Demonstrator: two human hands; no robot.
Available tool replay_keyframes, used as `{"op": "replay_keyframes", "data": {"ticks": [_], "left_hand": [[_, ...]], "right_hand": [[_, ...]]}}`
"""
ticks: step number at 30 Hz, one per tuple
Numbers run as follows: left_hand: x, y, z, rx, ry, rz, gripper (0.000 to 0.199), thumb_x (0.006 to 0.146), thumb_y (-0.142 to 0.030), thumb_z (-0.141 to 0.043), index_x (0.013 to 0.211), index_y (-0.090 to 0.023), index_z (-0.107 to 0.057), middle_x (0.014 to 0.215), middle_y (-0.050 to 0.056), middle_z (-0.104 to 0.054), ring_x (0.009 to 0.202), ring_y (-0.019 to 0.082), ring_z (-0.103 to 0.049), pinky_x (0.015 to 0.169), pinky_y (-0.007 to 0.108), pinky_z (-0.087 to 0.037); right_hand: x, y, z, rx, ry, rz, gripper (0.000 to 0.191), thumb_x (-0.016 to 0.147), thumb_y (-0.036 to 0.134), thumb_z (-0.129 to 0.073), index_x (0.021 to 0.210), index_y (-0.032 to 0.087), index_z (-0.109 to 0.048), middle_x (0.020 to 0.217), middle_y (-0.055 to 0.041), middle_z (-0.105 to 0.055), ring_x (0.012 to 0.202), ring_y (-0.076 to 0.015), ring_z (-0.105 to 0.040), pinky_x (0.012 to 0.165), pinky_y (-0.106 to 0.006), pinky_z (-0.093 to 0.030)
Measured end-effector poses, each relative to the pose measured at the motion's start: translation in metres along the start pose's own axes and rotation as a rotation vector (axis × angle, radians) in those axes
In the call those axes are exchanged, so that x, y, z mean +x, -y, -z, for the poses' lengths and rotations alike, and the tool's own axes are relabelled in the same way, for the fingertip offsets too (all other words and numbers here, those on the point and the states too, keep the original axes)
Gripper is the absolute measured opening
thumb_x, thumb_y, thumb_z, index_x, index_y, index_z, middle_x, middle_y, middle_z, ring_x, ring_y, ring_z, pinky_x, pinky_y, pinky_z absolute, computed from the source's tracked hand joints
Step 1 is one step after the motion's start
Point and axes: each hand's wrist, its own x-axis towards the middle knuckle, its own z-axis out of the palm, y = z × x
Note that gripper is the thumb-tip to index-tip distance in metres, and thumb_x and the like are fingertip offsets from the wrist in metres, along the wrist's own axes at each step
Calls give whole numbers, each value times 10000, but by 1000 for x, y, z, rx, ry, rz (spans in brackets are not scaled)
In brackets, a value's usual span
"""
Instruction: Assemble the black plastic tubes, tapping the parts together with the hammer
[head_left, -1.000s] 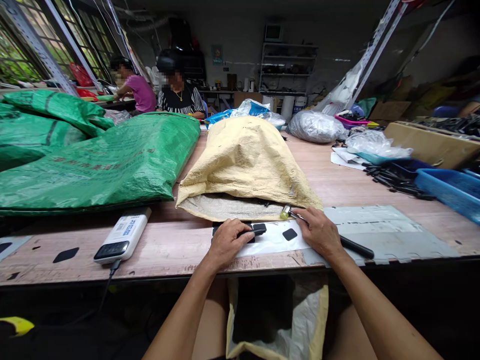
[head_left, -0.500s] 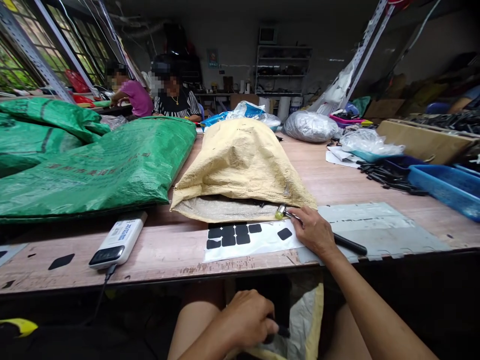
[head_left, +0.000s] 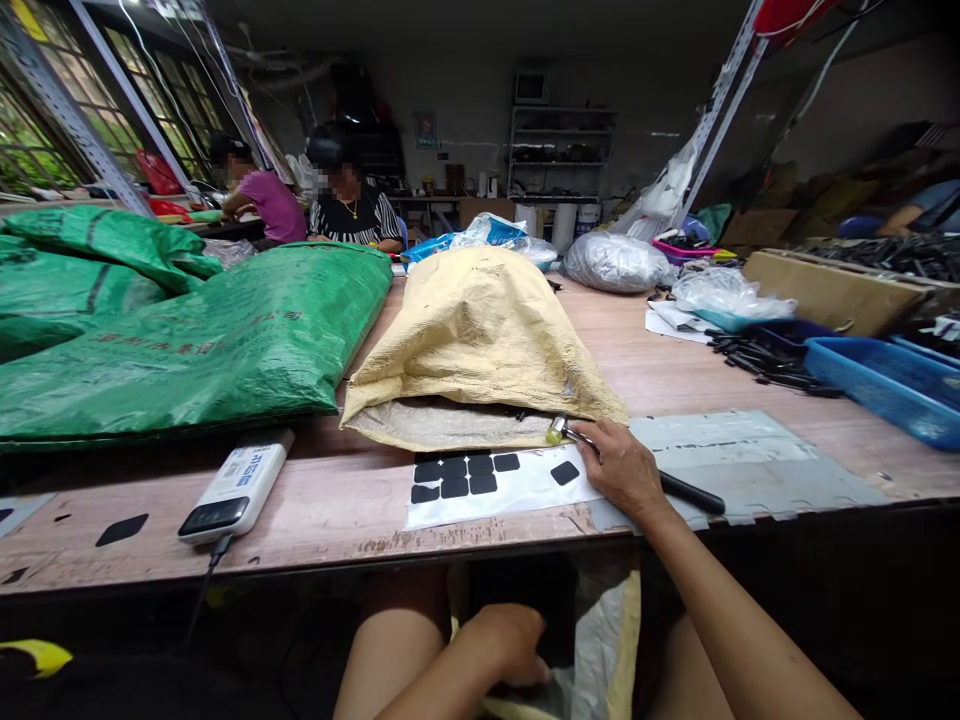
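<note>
My right hand [head_left: 622, 465] is closed round a small hammer [head_left: 690, 492] with a yellowish head and a black handle, at the table's front edge. The hammer head lies by the mouth of a cream woven sack [head_left: 480, 340]. Beneath my right hand is a white sheet [head_left: 525, 490] with several black rounded squares on it. Below the table edge my left hand [head_left: 514, 645] reaches down into an open sack [head_left: 619, 640] between my legs; its fingers are mostly hidden in shadow.
A large green sack [head_left: 225, 345] covers the left. A white power bank [head_left: 240, 485] with a cable lies in front of it. Blue trays [head_left: 892, 385] and black parts [head_left: 772, 365] lie at right. Two people [head_left: 349, 205] sit beyond; another person's arm [head_left: 907, 215] shows far right.
My left hand has moved lower into the sack, and the dark piece seen by its fingers no longer shows. My right hand keeps its hold on the hammer. The view has shifted slightly.
</note>
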Motion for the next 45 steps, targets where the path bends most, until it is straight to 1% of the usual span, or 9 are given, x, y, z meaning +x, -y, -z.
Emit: {"op": "replay_keyframes", "data": {"ticks": [5,8,10,14,20,29,36,40,45], "left_hand": [[-35,-56,93,-306,399,-212,570,796,-595,-647,1270,-281,-685,926,38,-766,701,200,-697,688,334,-569],[-38,-70,167,-236,-171,-137,435,903,-562,-551,1105,-224,-736,858,46,-755,673,171,-668,638,277,-522],[-30,-62,204,46,-698,195,334,896,-491,-580,896,-206,-756,868,80,-755,779,223,-690,697,310,-518],[-9,-31,238,167,-980,462,251,884,-372,-581,988,-206,-738,1060,164,-741,1015,344,-672,817,420,-499],[4,-16,244,209,-996,418,433,890,-401,-554,1307,-303,-608,1106,74,-734,1040,281,-664,832,354,-501],[3,-31,240,298,-948,356,254,824,-406,-648,967,-205,-709,1129,124,-688,1065,305,-627,838,362,-477],[-56,-30,184,191,-828,-46,134,832,-318,-689,938,-241,-719,941,12,-715,934,214,-620,804,306,-439],[-56,-23,156,145,-840,-167,130,810,-269,-728,935,-232,-730,911,17,-671,922,205,-591,839,319,-431],[-50,-15,153,116,-844,-216,159,781,-256,-759,938,-241,-744,892,17,-647,925,209,-576,845,331,-422]], "right_hand": [[-1,0,0,-2,-12,5,288,926,228,-521,1170,266,-669,960,-38,-654,934,-203,-589,812,-313,-449],[-1,-1,-1,0,-20,4,293,914,220,-528,1164,264,-674,957,-38,-655,937,-203,-588,807,-312,-452],[0,-1,-1,2,-23,3,294,908,217,-532,1159,263,-677,956,-37,-658,935,-201,-589,799,-311,-456],[0,0,-1,1,-20,-1,288,910,216,-536,1156,263,-678,956,-31,-658,933,-201,-595,795,-313,-463],[1,2,1,15,-11,-20,264,916,223,-542,1135,258,-684,948,-30,-659,938,-199,-605,799,-309,-465],[1,1,1,20,-2,-22,267,923,222,-538,1145,261,-680,970,-27,-660,949,-197,-602,812,-304,-458],[1,2,1,2,-8,-35,266,912,225,-556,1139,266,-689,966,-27,-669,960,-198,-607,796,-295,-461],[0,1,1,-4,-1,-33,268,915,238,-564,1150,268,-688,977,-29,-674,970,-204,-613,794,-302,-473],[1,-5,-2,4,29,-28,276,936,254,-554,1179,280,-683,1003,-25,-677,979,-208,-629,791,-312,-497]]}}
